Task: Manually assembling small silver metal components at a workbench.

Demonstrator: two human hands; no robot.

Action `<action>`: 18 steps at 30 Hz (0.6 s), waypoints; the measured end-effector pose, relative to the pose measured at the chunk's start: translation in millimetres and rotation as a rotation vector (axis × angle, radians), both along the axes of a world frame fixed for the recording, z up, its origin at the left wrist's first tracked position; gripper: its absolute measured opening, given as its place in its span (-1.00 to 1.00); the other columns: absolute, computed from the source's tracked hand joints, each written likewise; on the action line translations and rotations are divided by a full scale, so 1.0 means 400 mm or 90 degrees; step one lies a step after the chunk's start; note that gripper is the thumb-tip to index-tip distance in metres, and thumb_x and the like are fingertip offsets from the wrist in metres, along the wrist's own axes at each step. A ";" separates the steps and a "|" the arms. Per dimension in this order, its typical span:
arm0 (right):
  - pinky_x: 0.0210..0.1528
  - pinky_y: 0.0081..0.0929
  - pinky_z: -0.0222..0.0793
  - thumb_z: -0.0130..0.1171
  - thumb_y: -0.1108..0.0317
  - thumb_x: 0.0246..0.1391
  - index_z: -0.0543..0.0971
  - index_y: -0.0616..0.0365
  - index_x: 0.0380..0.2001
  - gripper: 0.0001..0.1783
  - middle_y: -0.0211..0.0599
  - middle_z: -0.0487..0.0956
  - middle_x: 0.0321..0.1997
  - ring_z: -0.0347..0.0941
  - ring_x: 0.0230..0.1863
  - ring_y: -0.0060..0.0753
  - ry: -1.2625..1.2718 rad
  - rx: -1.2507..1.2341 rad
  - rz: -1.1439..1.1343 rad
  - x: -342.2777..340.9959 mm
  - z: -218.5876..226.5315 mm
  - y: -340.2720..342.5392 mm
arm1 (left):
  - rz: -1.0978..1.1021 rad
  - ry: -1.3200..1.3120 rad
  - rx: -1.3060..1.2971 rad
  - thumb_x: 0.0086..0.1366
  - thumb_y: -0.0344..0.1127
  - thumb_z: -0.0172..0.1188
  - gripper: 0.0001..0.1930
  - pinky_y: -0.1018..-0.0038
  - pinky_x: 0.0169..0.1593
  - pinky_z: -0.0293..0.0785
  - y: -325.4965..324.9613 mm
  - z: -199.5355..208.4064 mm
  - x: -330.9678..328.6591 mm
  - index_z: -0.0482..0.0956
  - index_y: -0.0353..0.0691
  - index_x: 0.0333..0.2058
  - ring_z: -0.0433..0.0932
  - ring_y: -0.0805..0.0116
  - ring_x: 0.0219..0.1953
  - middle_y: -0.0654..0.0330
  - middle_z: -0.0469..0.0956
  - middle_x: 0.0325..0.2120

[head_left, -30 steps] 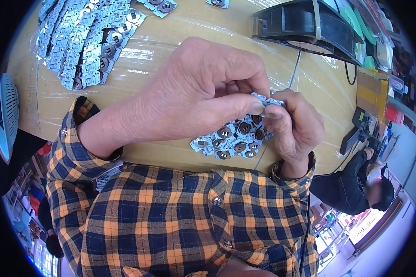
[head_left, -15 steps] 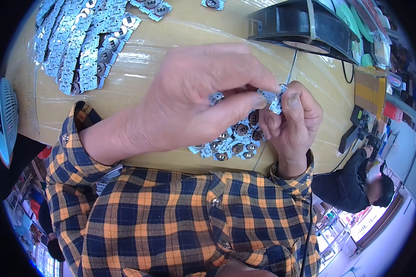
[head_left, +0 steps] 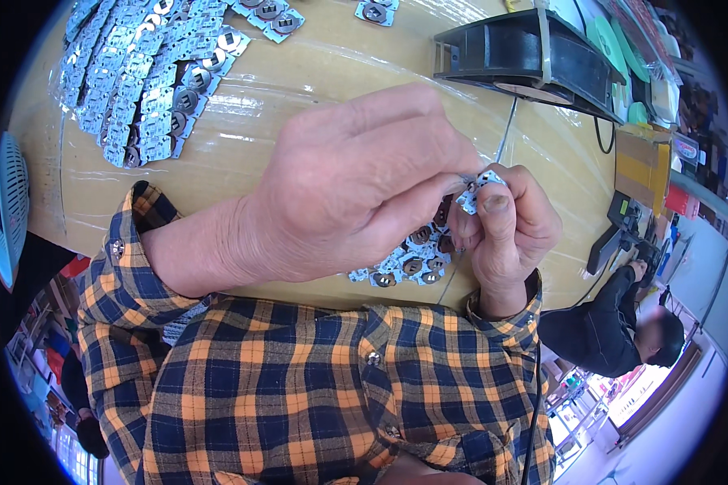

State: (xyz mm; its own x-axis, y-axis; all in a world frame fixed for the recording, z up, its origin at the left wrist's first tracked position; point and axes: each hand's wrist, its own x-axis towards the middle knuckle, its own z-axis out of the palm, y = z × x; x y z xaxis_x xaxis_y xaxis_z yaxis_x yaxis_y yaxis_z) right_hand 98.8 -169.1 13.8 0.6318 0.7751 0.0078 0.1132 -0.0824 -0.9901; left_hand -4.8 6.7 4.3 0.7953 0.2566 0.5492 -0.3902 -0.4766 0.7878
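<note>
A small whitish-blue circuit board [head_left: 467, 200] is held up above the table, between my two hands. My right hand [head_left: 514, 218] pinches it, the thumb lying across its face. From the left, my left hand [head_left: 364, 182] reaches over with fingers closed, its fingertips meeting at the board's left edge; the back of the hand partly hides that grip. Below the hands lies a loose pile of similar small boards [head_left: 412, 265] with round, coin-like metal parts, partly covered by my left hand.
Rows of overlapping circuit board strips [head_left: 150, 77] cover the far left of the table [head_left: 243, 145]. Another small board [head_left: 376, 11] lies at the far edge. A black fan-like unit [head_left: 526, 48] and a cardboard box [head_left: 641, 162] stand at right. A person [head_left: 598, 327] sits beyond.
My left hand has curled in and its thumb has dropped from view behind the fingers. The board in my right hand has turned and shifted slightly left. My view has shifted slightly.
</note>
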 end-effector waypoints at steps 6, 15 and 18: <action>-0.67 -0.73 0.13 0.06 0.21 0.28 0.41 0.27 -0.48 -0.65 -0.41 0.39 -0.66 0.23 -0.70 -0.72 0.002 -0.015 -0.014 0.002 0.007 0.004 | -0.002 0.036 -0.020 0.03 -0.66 0.28 -0.69 0.58 -0.45 0.41 0.007 0.003 0.000 0.60 -0.30 -0.21 0.55 0.39 -0.43 0.15 0.59 -0.39; -0.71 -0.73 0.08 0.00 0.20 0.32 0.36 0.20 -0.55 -0.62 -0.44 0.34 -0.72 0.19 -0.74 -0.71 0.029 -0.056 -0.009 0.005 0.010 0.009 | -0.012 -0.003 -0.025 0.03 -0.67 0.26 -0.70 0.55 -0.43 0.45 0.000 -0.007 0.008 0.60 -0.30 -0.22 0.58 0.35 -0.43 0.11 0.61 -0.39; -0.72 -0.72 0.07 -0.02 0.23 0.33 0.35 0.18 -0.56 -0.63 -0.47 0.30 -0.73 0.16 -0.76 -0.72 0.086 -0.060 -0.055 -0.007 0.018 0.019 | -0.026 -0.023 -0.004 0.02 -0.68 0.25 -0.70 0.53 -0.44 0.46 -0.002 -0.010 0.006 0.60 -0.30 -0.22 0.58 0.32 -0.45 0.09 0.61 -0.41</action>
